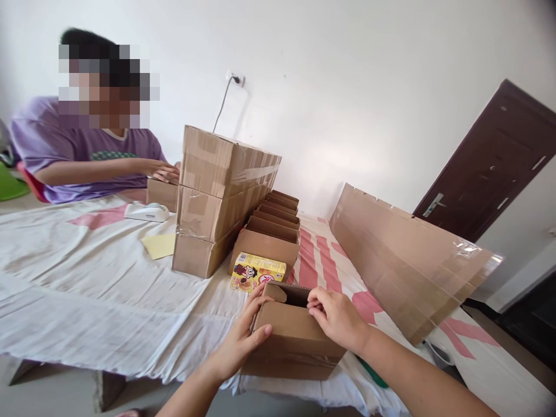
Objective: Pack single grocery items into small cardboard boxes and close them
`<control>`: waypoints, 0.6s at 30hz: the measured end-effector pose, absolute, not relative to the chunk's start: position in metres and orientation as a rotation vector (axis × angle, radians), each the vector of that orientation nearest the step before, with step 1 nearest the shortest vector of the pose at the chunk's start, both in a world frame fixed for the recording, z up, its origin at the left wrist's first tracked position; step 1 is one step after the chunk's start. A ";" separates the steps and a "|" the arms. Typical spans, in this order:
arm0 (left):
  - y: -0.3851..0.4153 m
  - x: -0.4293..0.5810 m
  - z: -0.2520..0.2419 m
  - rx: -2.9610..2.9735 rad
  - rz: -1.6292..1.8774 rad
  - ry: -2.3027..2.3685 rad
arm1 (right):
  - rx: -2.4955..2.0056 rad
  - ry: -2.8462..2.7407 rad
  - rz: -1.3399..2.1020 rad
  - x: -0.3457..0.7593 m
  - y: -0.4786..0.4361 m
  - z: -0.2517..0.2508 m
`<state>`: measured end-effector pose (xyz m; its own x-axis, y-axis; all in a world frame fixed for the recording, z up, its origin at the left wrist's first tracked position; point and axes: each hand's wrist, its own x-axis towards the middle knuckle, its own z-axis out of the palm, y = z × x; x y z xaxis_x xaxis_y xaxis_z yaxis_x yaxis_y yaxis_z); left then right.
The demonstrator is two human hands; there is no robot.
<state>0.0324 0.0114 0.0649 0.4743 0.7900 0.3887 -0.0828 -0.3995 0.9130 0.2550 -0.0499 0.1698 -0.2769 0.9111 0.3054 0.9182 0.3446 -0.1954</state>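
A small brown cardboard box [295,333] stands near the table's front edge with its top partly open and its inside dark. My left hand [238,333] grips the box's left side, thumb on the front and fingers over the far corner, beside a small rounded flap [277,292]. At the right end of the opening, my right hand [336,315] is closed, its curled fingers pinching the edge; the flap there is hidden by them. Just behind the box lies a yellow printed carton [258,271], next to my left fingertips.
Taped cardboard boxes [204,211] form a stack left of a row of open boxes [271,243]. A large cardboard sheet [399,255] leans at right. A tape dispenser [146,212] and yellow paper [159,246] lie at left. Across the table, a co-worker [104,156] handles another box [162,194].
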 end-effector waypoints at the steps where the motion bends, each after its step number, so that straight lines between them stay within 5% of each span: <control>1: 0.011 0.032 0.064 1.717 1.090 0.607 | -1.607 -2.241 0.021 0.255 -0.051 0.171; 9: 0.014 0.033 0.061 1.722 1.101 0.600 | -1.514 -2.280 -0.307 0.256 -0.047 0.160; 18: 0.012 0.033 0.064 1.719 1.100 0.609 | -1.475 -2.194 -0.129 0.257 -0.056 0.163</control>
